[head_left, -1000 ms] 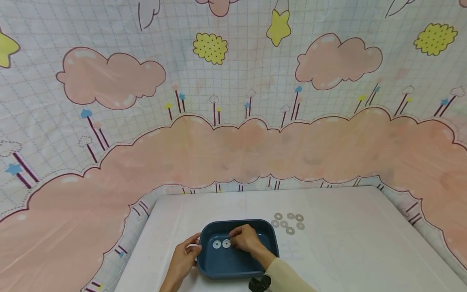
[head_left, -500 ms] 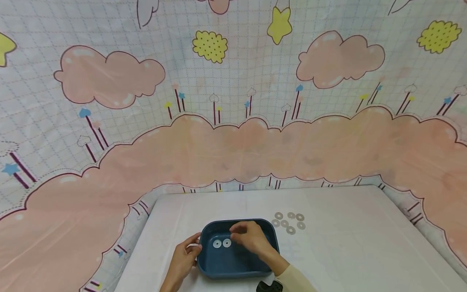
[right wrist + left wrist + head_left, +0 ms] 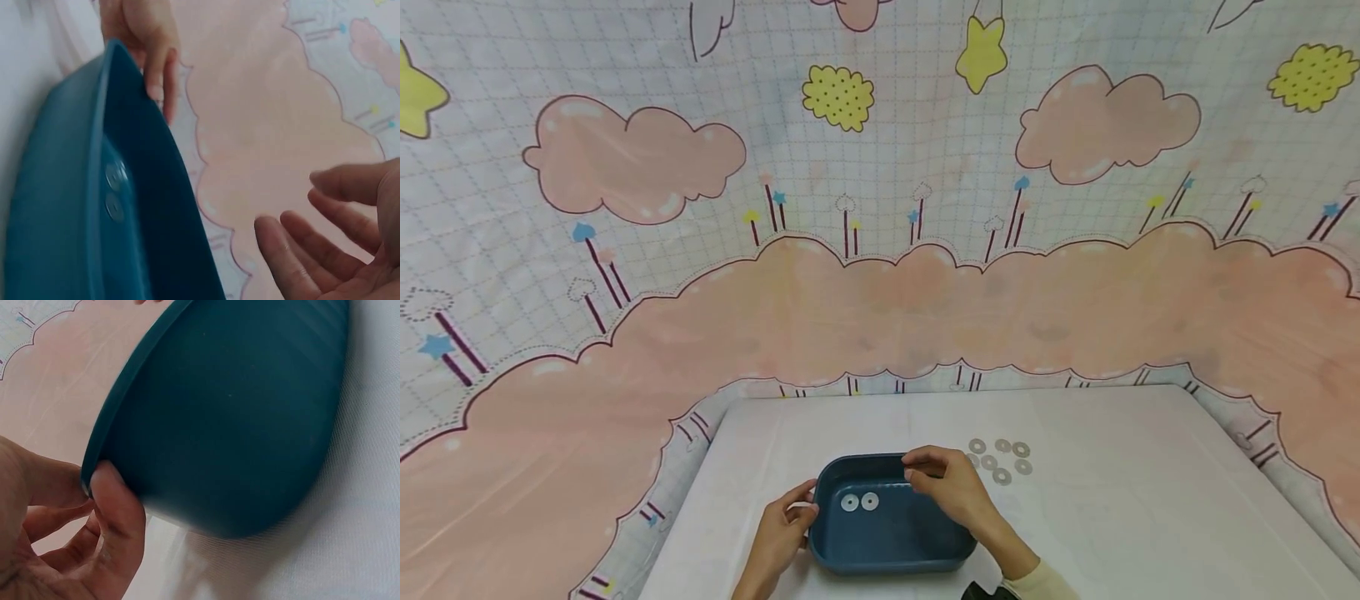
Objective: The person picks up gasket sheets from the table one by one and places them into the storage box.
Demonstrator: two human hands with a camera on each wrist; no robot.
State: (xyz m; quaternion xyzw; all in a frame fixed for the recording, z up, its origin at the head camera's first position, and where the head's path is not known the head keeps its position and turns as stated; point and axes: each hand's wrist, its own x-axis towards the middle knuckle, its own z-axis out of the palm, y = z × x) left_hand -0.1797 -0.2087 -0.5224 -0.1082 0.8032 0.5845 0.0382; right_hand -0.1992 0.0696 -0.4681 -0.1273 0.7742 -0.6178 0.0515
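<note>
My left hand [image 3: 780, 531] holds the left end of a dark blue rectangular tray [image 3: 891, 554]; in the left wrist view the thumb and fingers pinch its rim [image 3: 125, 387]. Two flat metal washers [image 3: 869, 501] lie side by side on the tray floor, also visible as small rings [image 3: 114, 207] in the right wrist view. Over the tray's back right part hovers my right hand [image 3: 955, 487], its fingers loosely bent and apart. Nothing shows between the thumb and fingers [image 3: 284, 256] in the right wrist view.
Several more washers [image 3: 1002, 477] lie loosely grouped on the white table [image 3: 1112, 500], behind and right of the tray. The right hand partly overlaps the nearest of them. A cloth with printed clouds [image 3: 925, 308] hangs behind the table.
My right hand has risen from beside the two washers and moved right, toward the tray's back right corner. The left hand keeps its place on the rim.
</note>
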